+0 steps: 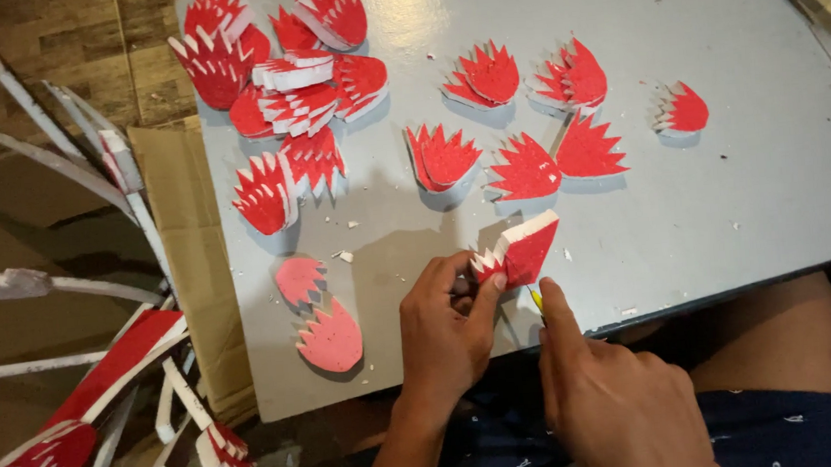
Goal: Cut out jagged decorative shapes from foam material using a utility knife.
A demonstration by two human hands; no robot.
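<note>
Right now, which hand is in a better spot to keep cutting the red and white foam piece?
Probably the right hand: its yellow-tipped cutter sits just under the red and white jagged foam piece, which the left hand pinches.

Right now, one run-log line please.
left hand: holds red foam piece | right hand: holds yellow cutter at it | grey board: cut pieces

Red, white-edged zigzag foam cutouts [444, 155], two pink ones [330, 337], on a pale grey board [729, 199].
</note>
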